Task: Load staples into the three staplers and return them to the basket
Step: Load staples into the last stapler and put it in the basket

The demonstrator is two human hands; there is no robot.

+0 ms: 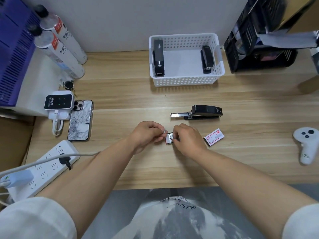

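The person sits at the light wooden surface, and both hands work on a small open tray of staples that lies in front of the white perforated plastic basket, nearer to the person. The right hand presses on the tray, I think to keep it from sliding. The fingers of the left hand are closed on a short silver strip of staples, held just above the tray's left edge; how many staples it has I cannot tell, it is too small.

Between the basket and the hands lies the black stapler with its metal magazine pulled out. It lies on its side with the rail open toward the left, probably so the strip can go in directly. The red and white sleeve of the staple box is put aside, right of the tray.

In the basket one black stapler stands against the left wall and another black stapler against the right wall, so a free place remains between them for the third.
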